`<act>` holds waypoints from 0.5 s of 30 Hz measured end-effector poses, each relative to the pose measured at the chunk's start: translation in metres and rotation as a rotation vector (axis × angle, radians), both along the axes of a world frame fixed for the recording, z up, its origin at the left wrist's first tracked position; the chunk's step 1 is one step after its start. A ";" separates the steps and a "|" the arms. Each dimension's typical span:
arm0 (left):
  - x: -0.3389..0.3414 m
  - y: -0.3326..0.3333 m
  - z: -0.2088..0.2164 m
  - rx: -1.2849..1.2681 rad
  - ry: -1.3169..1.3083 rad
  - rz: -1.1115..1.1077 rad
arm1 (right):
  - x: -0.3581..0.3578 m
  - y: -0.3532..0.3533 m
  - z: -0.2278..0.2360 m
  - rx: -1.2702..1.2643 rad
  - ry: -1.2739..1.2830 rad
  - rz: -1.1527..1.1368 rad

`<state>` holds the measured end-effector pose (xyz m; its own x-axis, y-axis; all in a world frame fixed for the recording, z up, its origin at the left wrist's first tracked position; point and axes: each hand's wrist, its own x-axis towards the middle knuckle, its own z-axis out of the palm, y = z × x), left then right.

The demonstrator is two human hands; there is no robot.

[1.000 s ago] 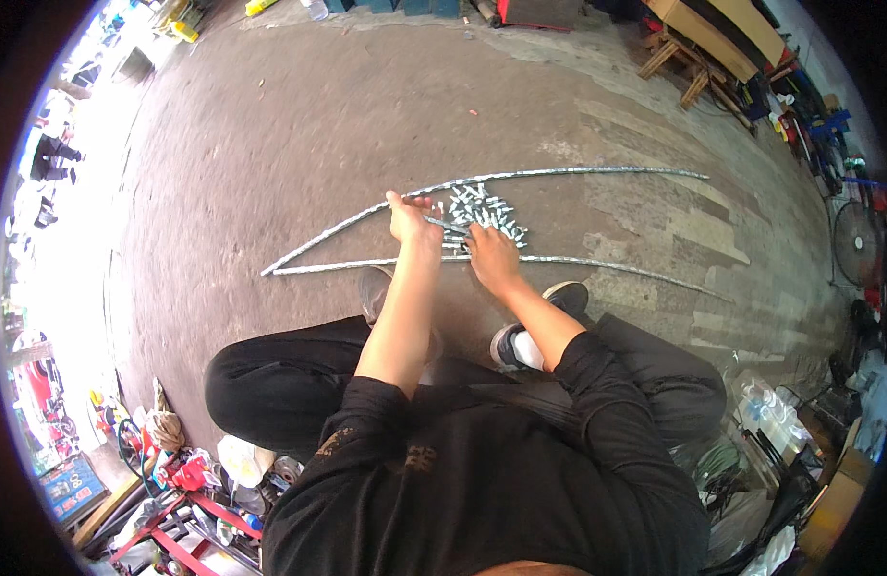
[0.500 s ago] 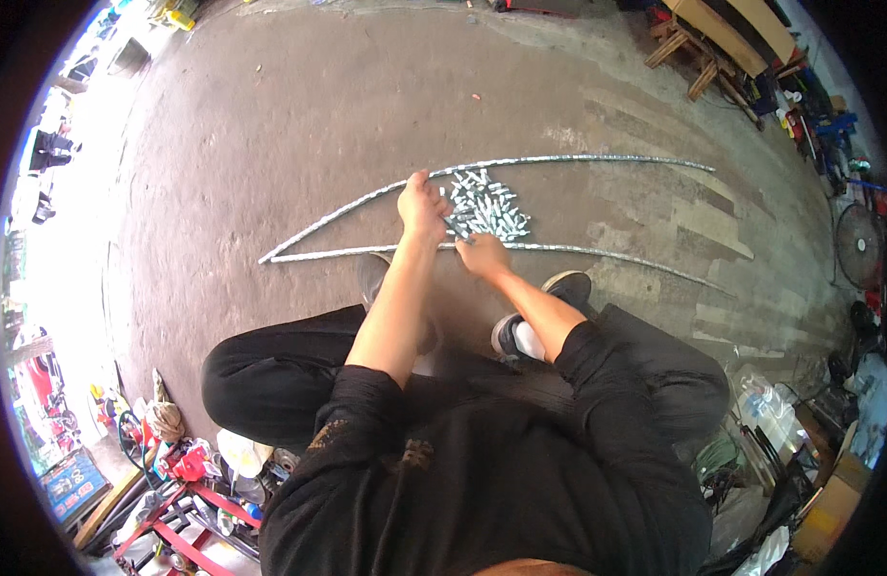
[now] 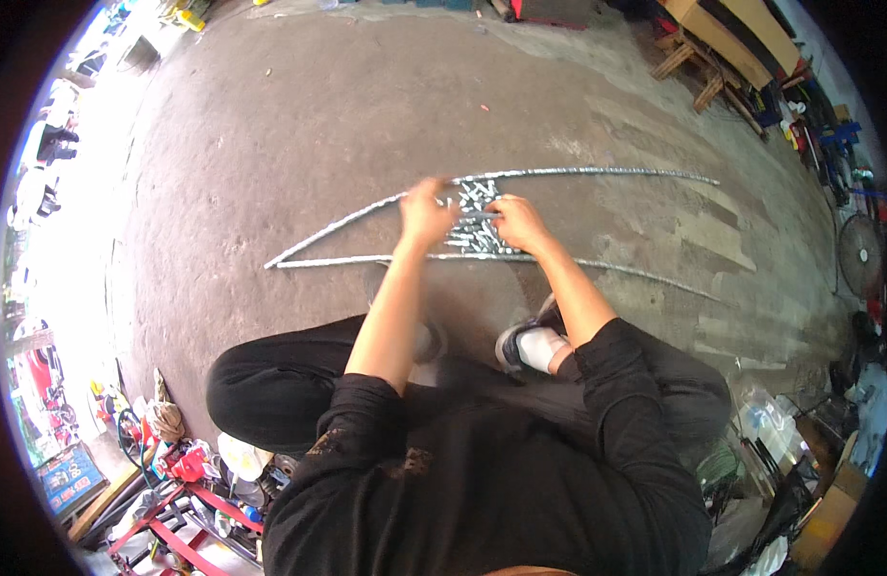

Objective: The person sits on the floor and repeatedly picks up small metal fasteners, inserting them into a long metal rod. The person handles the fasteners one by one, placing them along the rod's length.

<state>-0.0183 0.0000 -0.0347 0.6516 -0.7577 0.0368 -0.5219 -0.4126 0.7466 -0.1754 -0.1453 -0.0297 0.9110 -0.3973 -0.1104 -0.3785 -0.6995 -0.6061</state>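
On the floor lies a loose pile of small silvery metal pieces [image 3: 474,240], slim and bolt-like, their exact kind too small to tell. My left hand [image 3: 424,217] is over the pile's left side, its fingers bent and smeared by motion. From the right, my right hand [image 3: 520,225] reaches over the pile with its fingers closed on the end of a dark grey, rod-like piece [image 3: 476,217], which spans the gap between my hands. Two long, thin silvery segmented lines, a far one [image 3: 597,172] and a near one [image 3: 338,261], flank the pile and draw together at the left.
My shoe [image 3: 512,348] and folded legs are just on the near side. Red metal frames and parts [image 3: 189,466] crowd the lower left. A wooden bench [image 3: 698,67] stands at the far right, a fan [image 3: 858,252] at the right edge, bags and cardboard [image 3: 832,504] below it.
My right hand has moved up and right, from the near line to over the pile. My hands are farther apart. The head view has shifted slightly.
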 end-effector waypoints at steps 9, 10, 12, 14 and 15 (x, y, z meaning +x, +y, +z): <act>0.026 0.009 0.039 0.148 0.211 -0.236 | 0.032 0.001 -0.049 0.956 -0.166 -0.434; 0.029 0.016 0.040 0.166 0.275 -0.159 | 0.030 0.012 -0.064 0.310 -0.013 -0.135; 0.028 0.023 0.038 0.220 0.400 -0.127 | 0.032 0.039 -0.072 -0.027 0.027 -0.010; 0.027 0.032 0.023 0.144 0.476 -0.167 | 0.043 0.051 -0.084 -0.199 -0.003 0.000; 0.024 0.036 0.010 0.087 0.449 -0.159 | 0.049 0.054 -0.084 -0.235 0.048 0.015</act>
